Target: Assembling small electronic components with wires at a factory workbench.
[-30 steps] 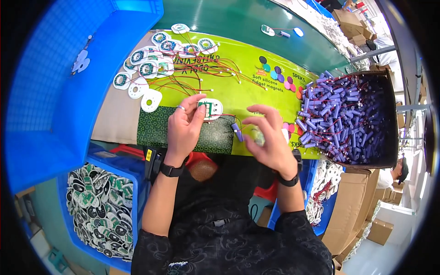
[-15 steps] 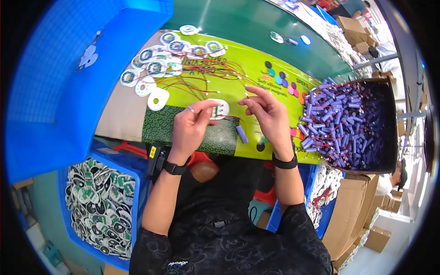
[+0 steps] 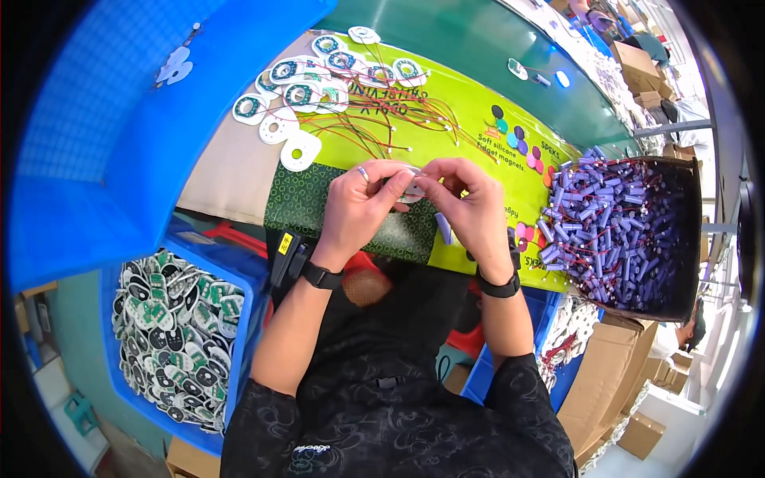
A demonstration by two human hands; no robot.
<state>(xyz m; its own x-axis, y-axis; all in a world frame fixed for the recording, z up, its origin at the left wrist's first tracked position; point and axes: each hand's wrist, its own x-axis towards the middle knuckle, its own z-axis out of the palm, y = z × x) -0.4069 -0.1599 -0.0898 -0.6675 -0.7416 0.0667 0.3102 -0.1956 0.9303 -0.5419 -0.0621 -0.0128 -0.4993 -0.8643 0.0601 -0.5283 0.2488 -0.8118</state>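
My left hand (image 3: 362, 207) is closed, thumb and index finger pinching a white round-ended disc (image 3: 411, 193) with a circuit board. My right hand (image 3: 466, 203) meets it over the disc, its thumb and index finger pressed together on a small wire plug that they now hide. Just below the right fingers, a purple cylindrical battery (image 3: 444, 229) lies on the mat. Beyond the hands is a group of white discs with green ring boards (image 3: 301, 95), their red and black wires (image 3: 382, 119) trailing right to small white plugs.
A black-lined box of purple wired batteries (image 3: 606, 231) stands at the right. A big blue bin (image 3: 135, 151) rises at the left; below it, a blue crate (image 3: 245, 342) holds many board discs (image 3: 171, 342). A disc with a lit lamp (image 3: 562, 79) lies on the green surface beyond.
My right hand has moved left and in to the disc, closing the gap between the hands. The plug seen in its fingers is now covered. The whole view has shifted slightly.
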